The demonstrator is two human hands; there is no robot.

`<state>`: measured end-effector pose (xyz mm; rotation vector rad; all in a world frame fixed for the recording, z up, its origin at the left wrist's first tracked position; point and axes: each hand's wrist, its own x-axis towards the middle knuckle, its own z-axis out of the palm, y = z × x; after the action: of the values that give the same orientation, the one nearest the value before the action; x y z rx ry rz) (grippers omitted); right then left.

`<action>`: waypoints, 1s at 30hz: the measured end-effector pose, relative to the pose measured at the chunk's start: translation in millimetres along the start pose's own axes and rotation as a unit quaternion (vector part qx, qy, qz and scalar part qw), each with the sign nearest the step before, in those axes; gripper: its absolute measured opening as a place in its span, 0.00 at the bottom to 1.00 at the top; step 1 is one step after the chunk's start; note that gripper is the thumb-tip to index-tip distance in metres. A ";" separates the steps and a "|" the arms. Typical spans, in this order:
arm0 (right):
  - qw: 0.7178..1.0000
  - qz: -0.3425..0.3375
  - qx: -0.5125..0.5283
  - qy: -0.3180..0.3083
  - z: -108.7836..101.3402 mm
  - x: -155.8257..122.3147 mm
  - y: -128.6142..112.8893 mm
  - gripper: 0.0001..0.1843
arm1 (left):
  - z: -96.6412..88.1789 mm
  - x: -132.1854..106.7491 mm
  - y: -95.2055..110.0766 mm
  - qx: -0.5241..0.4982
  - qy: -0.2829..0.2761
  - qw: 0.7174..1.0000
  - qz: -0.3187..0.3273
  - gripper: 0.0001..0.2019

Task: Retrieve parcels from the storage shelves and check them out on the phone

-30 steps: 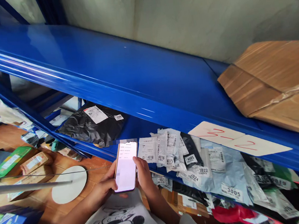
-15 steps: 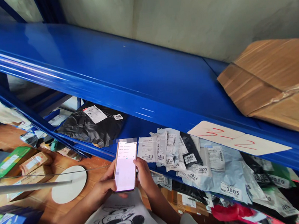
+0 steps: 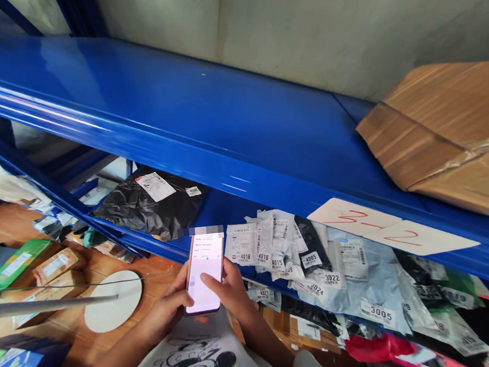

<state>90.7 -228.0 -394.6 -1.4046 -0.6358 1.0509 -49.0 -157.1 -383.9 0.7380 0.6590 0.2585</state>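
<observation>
A slim, smooth phone (image 3: 199,271), its screen lit, is gripped upright in front of a white printed shirt (image 3: 192,356), between the person's two hands. The left hand (image 3: 174,301) is clamped on its left edge; the right hand (image 3: 232,291) curls around the opposite side, thumb laid over the glass. Beyond, a wrinkled black bag (image 3: 161,214) and crinkled plastic mailers (image 3: 366,284) with numbered labels lie under a glossy blue metal shelf (image 3: 177,115). A creased brown carton (image 3: 446,123) sits on top, near a flat card (image 3: 361,227) marked in red. A round white disc (image 3: 105,312) rests on the tan floor (image 3: 150,279).
</observation>
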 end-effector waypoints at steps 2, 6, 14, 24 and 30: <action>0.999 0.003 0.037 -0.011 -0.5 1.6 0.5 0.21 | 0.0 -0.2 1.8 -0.004 -0.005 1.000 -0.005 0.56; 0.998 0.008 0.070 0.004 0.6 5.4 1.4 0.17 | -1.1 0.3 1.2 -0.020 -0.020 1.000 0.003 0.55; 0.995 0.019 0.092 0.040 9.7 10.4 -7.4 0.23 | -1.9 0.9 -6.1 -0.021 -0.018 1.000 0.014 0.54; 0.994 0.013 0.068 -0.079 -12.3 -1.2 -23.3 0.19 | 12.3 -7.8 15.7 -0.012 -0.016 1.000 0.008 0.53; 0.997 0.017 0.053 -0.060 -9.9 -0.4 -20.2 0.18 | 11.2 -8.6 13.3 -0.012 -0.025 1.000 0.009 0.53</action>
<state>103.3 -230.2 -376.2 -1.2716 -0.6365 1.1850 -48.4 -157.3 -364.5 0.7259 0.6021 0.2633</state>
